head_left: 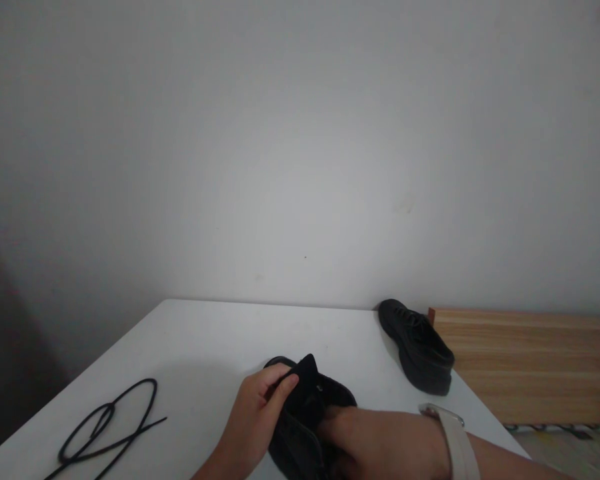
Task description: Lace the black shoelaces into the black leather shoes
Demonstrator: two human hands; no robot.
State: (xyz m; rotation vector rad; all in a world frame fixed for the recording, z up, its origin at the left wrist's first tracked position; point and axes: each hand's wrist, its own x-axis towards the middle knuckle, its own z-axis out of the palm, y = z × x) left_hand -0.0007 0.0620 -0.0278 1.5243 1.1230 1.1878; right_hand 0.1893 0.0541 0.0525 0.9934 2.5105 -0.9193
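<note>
A black shoe (305, 400) lies on the white table (195, 347) at the bottom centre. My left hand (255, 417) grips its side, with the thumb pressed on the raised tongue. My right hand (375, 443) lies against the shoe's other side with its fingers tucked into the opening, so they are hidden; a white strap (455, 440) circles that wrist. A loose black shoelace (105, 427) lies looped on the table to the left, apart from both hands.
A second black shoe (420, 347) stands at the table's far right edge, laced. Beyond it runs a wooden board (530, 363). A plain white wall (300, 147) rises behind the table.
</note>
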